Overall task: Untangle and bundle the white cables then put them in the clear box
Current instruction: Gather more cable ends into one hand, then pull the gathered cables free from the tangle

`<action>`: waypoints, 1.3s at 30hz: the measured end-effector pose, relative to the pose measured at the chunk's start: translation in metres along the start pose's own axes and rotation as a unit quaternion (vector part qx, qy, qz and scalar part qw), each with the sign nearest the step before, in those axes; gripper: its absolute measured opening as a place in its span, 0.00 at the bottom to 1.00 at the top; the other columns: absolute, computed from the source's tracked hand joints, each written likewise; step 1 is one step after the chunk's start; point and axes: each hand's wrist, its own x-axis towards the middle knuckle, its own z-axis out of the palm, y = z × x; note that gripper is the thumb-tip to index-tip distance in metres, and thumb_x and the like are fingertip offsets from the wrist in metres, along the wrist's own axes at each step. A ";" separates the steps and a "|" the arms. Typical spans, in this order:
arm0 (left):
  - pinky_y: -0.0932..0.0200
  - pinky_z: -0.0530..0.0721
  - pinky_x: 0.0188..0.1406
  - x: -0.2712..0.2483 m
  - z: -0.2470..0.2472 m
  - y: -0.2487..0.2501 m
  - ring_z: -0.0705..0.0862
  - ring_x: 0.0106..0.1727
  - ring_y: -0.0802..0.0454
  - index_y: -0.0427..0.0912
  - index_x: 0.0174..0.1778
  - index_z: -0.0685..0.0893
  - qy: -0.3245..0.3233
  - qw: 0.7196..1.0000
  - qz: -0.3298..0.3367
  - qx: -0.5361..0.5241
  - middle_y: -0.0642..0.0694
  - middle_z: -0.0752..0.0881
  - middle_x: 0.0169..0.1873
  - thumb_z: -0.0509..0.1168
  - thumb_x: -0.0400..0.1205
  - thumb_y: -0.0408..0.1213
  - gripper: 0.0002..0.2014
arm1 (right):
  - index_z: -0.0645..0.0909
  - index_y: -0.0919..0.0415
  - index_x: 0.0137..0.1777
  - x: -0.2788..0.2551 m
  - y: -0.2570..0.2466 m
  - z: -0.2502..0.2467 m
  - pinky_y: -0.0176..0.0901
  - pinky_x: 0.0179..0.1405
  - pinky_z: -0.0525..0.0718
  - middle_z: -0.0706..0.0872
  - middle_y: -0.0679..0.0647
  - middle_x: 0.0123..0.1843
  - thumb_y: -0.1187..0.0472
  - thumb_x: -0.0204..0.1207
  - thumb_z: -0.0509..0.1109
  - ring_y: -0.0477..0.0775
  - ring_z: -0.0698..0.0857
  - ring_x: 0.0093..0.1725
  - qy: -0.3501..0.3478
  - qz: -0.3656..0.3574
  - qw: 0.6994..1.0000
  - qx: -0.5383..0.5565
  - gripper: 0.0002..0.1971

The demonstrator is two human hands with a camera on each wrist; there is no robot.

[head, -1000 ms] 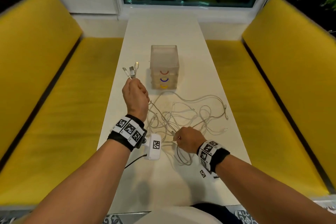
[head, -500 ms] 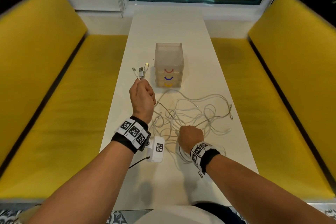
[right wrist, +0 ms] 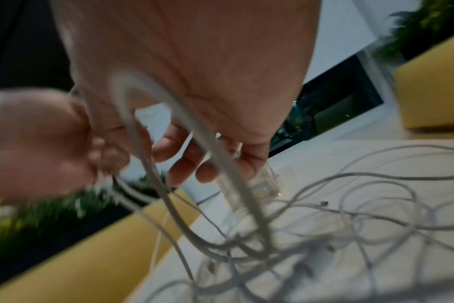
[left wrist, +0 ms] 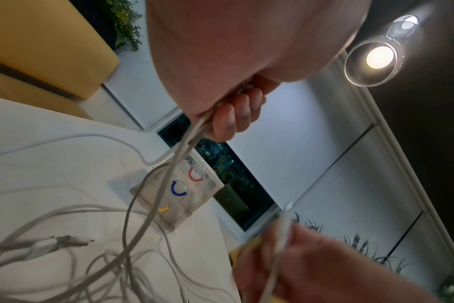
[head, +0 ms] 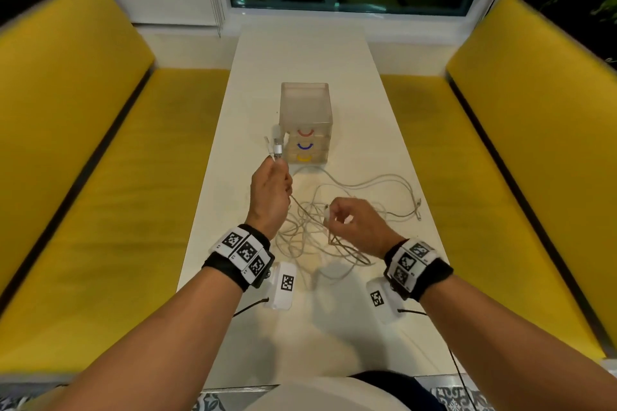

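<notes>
Left hand [head: 270, 190] grips three cable ends, plugs [head: 275, 147] up; right hand [head: 355, 227] pinches one cable. White cables [head: 360, 197], count unclear, tangled on tabletop [head: 300, 53] near one clear box [head: 305, 110], three drawers.

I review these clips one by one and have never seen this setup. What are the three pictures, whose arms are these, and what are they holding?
No machine here: a person works with bare hands, wearing marker bands and small cameras on both wrists. The wide picture comes from a head camera; the other two look along each hand. On the long white table stands a clear plastic box with red, blue and yellow handles, and before it lies a tangle of thin white cables. The left hand grips several cable ends, plugs sticking up. The right hand pinches another strand raised from the tangle.
</notes>
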 end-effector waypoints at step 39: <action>0.57 0.67 0.24 -0.018 0.036 0.030 0.65 0.23 0.53 0.35 0.45 0.88 -0.004 0.999 0.021 -0.036 0.55 0.69 0.19 0.64 0.88 0.45 0.16 | 0.86 0.66 0.38 0.009 -0.060 -0.027 0.44 0.42 0.83 0.90 0.64 0.35 0.66 0.85 0.65 0.56 0.86 0.36 -0.016 -0.014 0.999 0.028 0.14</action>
